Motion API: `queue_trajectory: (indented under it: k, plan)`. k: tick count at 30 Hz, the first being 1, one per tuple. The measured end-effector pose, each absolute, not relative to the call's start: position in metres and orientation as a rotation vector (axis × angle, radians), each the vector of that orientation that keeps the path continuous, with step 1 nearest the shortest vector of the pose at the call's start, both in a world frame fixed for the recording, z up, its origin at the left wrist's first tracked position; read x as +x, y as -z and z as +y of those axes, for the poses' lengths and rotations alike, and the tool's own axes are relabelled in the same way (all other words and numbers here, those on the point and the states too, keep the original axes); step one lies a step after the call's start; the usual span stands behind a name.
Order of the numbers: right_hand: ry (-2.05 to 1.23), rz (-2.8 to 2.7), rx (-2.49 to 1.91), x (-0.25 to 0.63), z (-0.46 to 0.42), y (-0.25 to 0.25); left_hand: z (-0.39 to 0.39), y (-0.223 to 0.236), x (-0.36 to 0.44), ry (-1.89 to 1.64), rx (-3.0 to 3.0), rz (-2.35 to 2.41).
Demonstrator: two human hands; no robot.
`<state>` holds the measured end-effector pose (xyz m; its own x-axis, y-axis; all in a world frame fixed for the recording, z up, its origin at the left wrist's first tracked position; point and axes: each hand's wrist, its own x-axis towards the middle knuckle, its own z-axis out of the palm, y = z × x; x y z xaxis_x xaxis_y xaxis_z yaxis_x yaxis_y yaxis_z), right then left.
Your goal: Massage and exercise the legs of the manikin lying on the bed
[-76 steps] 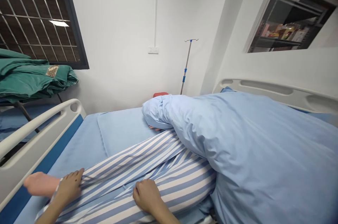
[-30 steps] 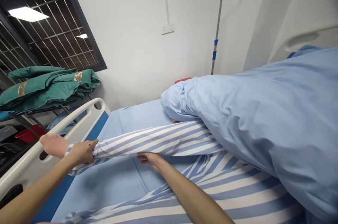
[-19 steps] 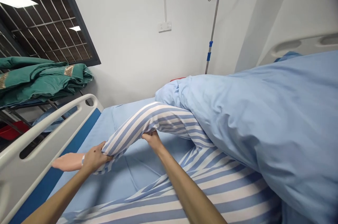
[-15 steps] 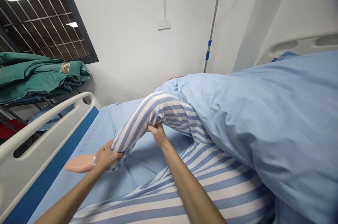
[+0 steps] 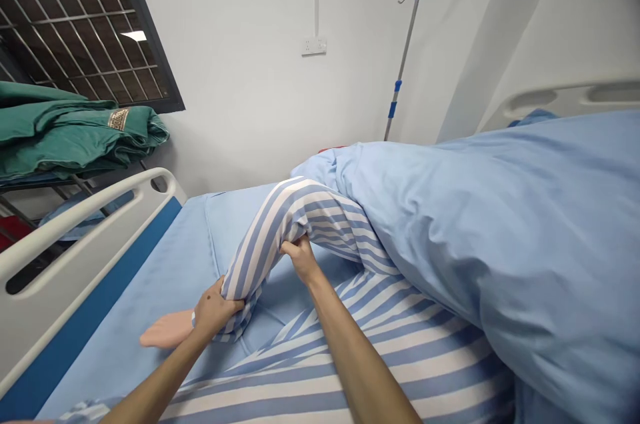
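Note:
A leg [image 5: 270, 231] in blue-and-white striped pajama trousers lies bent, its knee raised off the bed. Its smooth, pinkish foot [image 5: 167, 329] looks like a manikin's and points left, near the sheet. My left hand [image 5: 216, 309] is wrapped round the lower leg just above the ankle, over the trouser cuff. Under the bend of the knee, my right hand [image 5: 301, 259] grips the cloth and leg from below, with part of its fingers hidden. The other striped leg [image 5: 400, 351] stretches out straight on the near side, passing beneath my forearms.
A light blue quilt [image 5: 475, 211] covers the body to the right. At left stands the bed's end board [image 5: 95, 244], with folded green cloth [image 5: 75, 137] on a rack beyond it. An IV pole [image 5: 403, 64] rises behind the bed by the wall.
The foot and lower leg have moved right, towards the body, and the knee is bent more sharply. My left hand has travelled with the ankle; my right hand stays under the knee.

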<state>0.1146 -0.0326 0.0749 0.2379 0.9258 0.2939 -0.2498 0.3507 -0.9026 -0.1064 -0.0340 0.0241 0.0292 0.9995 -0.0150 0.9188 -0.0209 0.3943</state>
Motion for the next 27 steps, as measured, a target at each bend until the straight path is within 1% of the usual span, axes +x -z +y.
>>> queue_trajectory:
  k: [5,9,12,17,21,27]
  plan:
    - [-1.035,-0.971,-0.721,0.108,-0.034,-0.075,-0.027,-0.054,-0.135,-0.284,2.153,1.978]
    - [-1.153,-1.007,-0.562,0.087,-0.038,-0.069,-0.018,-0.102,-0.179,-0.015,2.316,2.067]
    - [-1.276,-1.027,-0.476,0.063,-0.045,-0.052,-0.015,-0.146,-0.210,0.254,2.463,2.093]
    - [-1.622,-0.961,-0.688,0.032,-0.054,-0.014,-0.015,-0.200,-0.228,0.608,2.656,2.035]
    - [-1.783,-0.866,-0.630,0.025,-0.055,-0.006,-0.009,-0.221,-0.220,0.737,2.764,1.967]
    - [-1.796,-0.820,-0.562,0.029,-0.053,-0.018,0.001,-0.236,-0.215,0.739,2.749,1.962]
